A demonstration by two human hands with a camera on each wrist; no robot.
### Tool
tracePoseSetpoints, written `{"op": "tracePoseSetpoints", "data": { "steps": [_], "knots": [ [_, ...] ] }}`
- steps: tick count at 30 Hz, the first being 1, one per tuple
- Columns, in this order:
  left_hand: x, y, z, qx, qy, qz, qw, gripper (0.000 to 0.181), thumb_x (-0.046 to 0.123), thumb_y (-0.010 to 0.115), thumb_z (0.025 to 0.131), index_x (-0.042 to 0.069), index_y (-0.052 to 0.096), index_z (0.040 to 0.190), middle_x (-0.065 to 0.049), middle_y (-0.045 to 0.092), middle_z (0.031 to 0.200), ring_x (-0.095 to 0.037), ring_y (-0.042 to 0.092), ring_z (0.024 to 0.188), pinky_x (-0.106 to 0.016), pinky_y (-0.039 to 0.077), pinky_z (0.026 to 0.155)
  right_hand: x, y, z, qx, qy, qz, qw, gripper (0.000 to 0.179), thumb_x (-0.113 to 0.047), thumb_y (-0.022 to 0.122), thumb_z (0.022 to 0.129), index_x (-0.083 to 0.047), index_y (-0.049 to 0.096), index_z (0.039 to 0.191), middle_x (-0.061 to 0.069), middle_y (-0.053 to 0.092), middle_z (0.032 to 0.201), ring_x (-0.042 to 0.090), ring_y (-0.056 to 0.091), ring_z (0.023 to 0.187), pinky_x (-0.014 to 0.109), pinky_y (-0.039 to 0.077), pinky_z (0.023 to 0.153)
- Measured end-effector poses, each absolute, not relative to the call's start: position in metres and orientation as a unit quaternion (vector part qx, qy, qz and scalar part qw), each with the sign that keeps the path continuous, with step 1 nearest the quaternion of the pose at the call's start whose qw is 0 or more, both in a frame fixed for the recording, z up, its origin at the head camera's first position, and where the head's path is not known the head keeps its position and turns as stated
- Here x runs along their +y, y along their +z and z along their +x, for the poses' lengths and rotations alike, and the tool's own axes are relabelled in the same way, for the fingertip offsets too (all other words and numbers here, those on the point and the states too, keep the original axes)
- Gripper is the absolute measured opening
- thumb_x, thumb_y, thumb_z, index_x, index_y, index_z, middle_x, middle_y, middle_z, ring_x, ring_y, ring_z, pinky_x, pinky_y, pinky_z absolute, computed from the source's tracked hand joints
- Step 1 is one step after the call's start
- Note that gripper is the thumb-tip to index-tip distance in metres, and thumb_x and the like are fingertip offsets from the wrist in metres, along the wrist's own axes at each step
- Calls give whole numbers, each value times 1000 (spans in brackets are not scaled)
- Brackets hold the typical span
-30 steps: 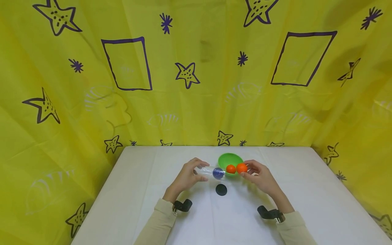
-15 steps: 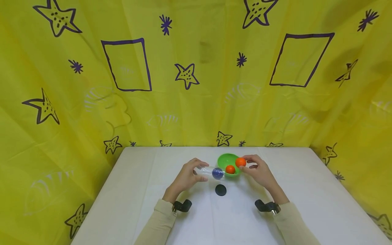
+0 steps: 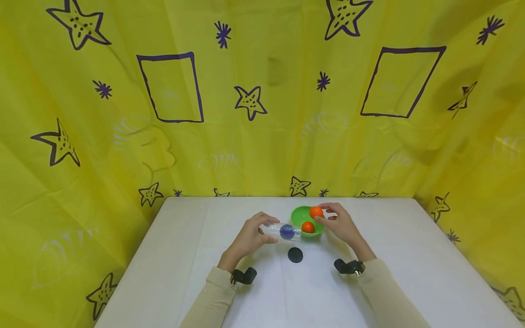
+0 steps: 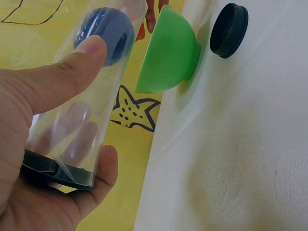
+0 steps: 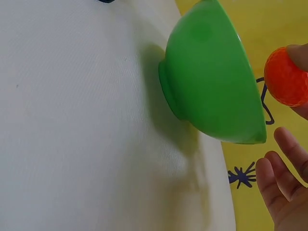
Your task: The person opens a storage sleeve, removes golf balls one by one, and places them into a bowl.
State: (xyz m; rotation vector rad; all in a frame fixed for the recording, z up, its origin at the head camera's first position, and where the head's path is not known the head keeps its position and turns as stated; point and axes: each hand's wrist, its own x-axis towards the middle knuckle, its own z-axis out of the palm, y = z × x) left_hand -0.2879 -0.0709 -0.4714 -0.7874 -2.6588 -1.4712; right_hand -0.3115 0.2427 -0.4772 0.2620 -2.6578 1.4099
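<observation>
My left hand (image 3: 251,234) grips a clear plastic tube (image 4: 77,115) lying nearly level in the head view, its black-capped end by the palm. Inside it sits a blue ball (image 3: 287,232), the thumb overlapping it in the left wrist view. The tube's far end overlaps the rim of a green bowl (image 3: 301,215). One orange ball (image 3: 308,227) rests in that bowl. Above the bowl's right side, my right hand (image 3: 338,223) pinches a second, dimpled orange ball (image 5: 286,79) between thumb and fingers; its other fingers (image 5: 272,185) are spread.
A round black cap (image 3: 295,255) lies on the white table (image 3: 197,273) just in front of the tube and bowl. Behind the table's far edge hangs a yellow curtain (image 3: 283,146) with star drawings. Both wrists wear black camera mounts (image 3: 244,276).
My right hand has carried its orange ball left and away from me, from beside the bowl to over it. The blue ball has slid slightly deeper into the tube; the left hand stays put.
</observation>
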Motion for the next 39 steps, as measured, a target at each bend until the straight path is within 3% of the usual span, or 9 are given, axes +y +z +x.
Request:
{"op": "tracePoseSetpoints", "data": {
  "steps": [13,21,28,39],
  "knots": [
    [-72,-473,-289,-844,-468,-262,8,48,12,89,78,18,71,123,2,66,116,-19,58,107,-46,57,89,232,-484,-327,-875,472,97,43,48,-29,76,93,-4,62,131,21,54,138,38,49,127,44,44,100],
    [-71,-471,-287,-847,-466,-257,1,48,13,88,79,17,71,124,1,65,114,-16,58,103,-41,56,87,230,-485,-328,-877,471,90,37,47,-28,77,92,-5,63,131,20,54,136,38,49,126,50,43,102],
    [-71,-471,-288,-849,-461,-257,0,48,12,88,79,15,71,124,-2,65,116,-15,58,99,-26,52,84,231,-488,-331,-881,464,87,31,49,-30,77,92,-5,62,131,22,52,138,42,47,125,56,43,103],
    [-71,-471,-288,-853,-453,-259,2,48,13,87,79,15,71,124,-2,65,119,-17,58,106,-34,51,99,229,-492,-332,-880,465,87,38,41,-24,74,94,-4,63,128,22,54,137,42,47,126,55,42,104]
  ]
}}
